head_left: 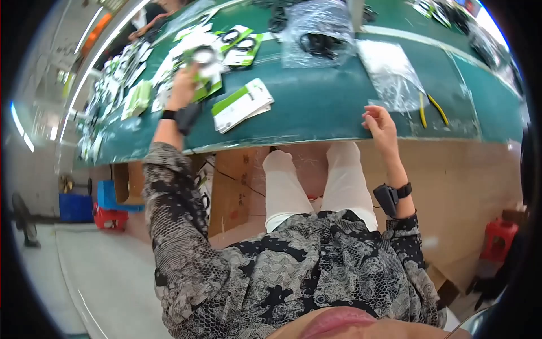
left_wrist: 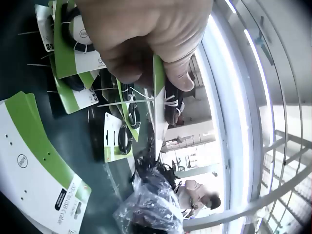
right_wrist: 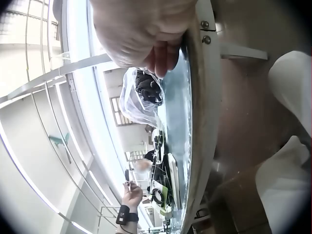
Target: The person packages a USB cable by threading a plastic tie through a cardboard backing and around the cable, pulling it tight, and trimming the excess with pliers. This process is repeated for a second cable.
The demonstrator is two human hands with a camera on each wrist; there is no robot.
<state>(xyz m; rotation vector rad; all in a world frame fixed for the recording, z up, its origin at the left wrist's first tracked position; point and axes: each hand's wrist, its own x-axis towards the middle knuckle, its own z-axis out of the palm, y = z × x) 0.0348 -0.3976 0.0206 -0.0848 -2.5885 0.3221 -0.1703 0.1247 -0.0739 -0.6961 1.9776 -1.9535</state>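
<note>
My left hand (head_left: 183,87) pinches a green-and-white card with a coiled black cable (head_left: 204,55) on it, raised over the left part of the table. In the left wrist view this card (left_wrist: 158,105) stands nearly edge-on between thumb and fingers, with white ties around the cable. Beneath and beyond it lie several other carded cables (head_left: 244,50). A small stack of flat printed cards (head_left: 243,105) lies right of the left hand. Near the table's front edge, my right hand (head_left: 382,127) has its fingers loosely bent, with nothing seen in them.
Clear bags of black cables (head_left: 319,42) stand at the back of the green table (head_left: 316,107). To the right are a flat plastic bag (head_left: 389,70) and yellow-handled pliers (head_left: 435,110). A pile of carded pieces (head_left: 121,70) spreads far left, where another person's arm (head_left: 148,27) reaches in.
</note>
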